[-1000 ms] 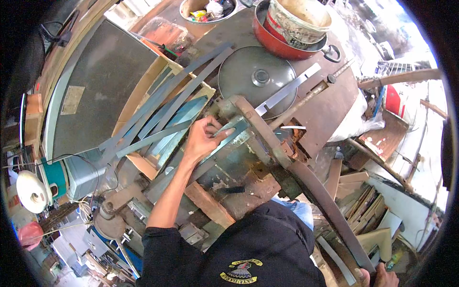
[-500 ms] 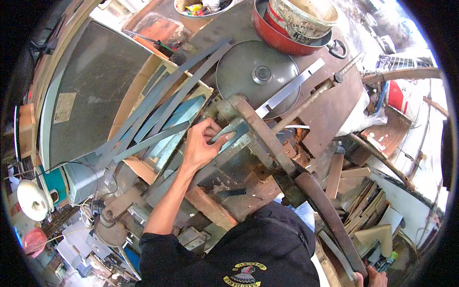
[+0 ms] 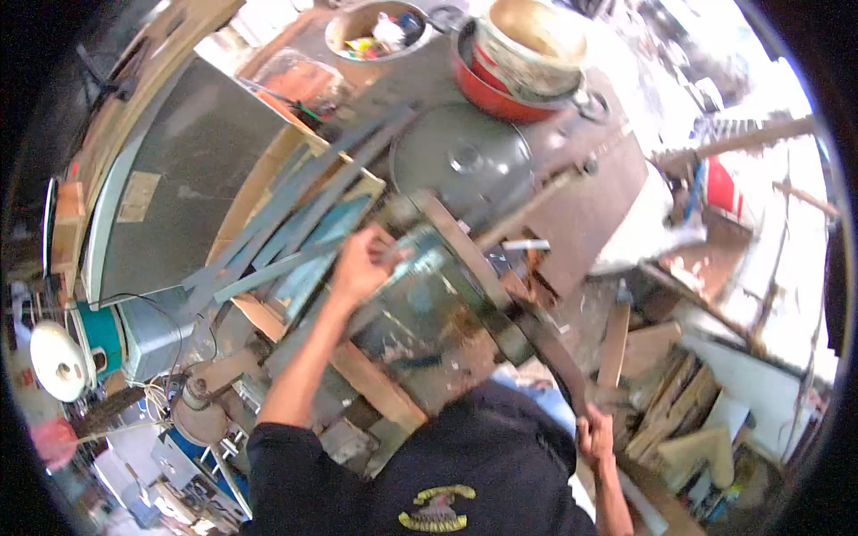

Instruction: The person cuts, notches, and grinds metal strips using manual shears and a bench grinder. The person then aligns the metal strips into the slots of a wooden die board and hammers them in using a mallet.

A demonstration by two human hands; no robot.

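Observation:
My left hand (image 3: 365,268) is over the bed of a lever-operated metal shear (image 3: 427,255), its thumb and fingers pinched together. Blur hides what they hold, if anything. Just left of this hand lies a grey metal strip (image 3: 281,272), among several longer strips (image 3: 335,183) that slant across an open cardboard box (image 3: 255,192). At lower right, my right hand (image 3: 597,433) is wrapped round the shear's long lever (image 3: 556,357).
A round pan lid (image 3: 463,161) lies behind the shear. Beyond it, a dirty bucket (image 3: 532,45) sits in a red pot (image 3: 505,103). A small white strip (image 3: 525,244) lies right of the shear. Wood scraps (image 3: 670,406) are piled at right.
My right hand and the lever have swung up and inward from the lower right. The notched strip across the lid is no longer visible. My left hand has shifted slightly left.

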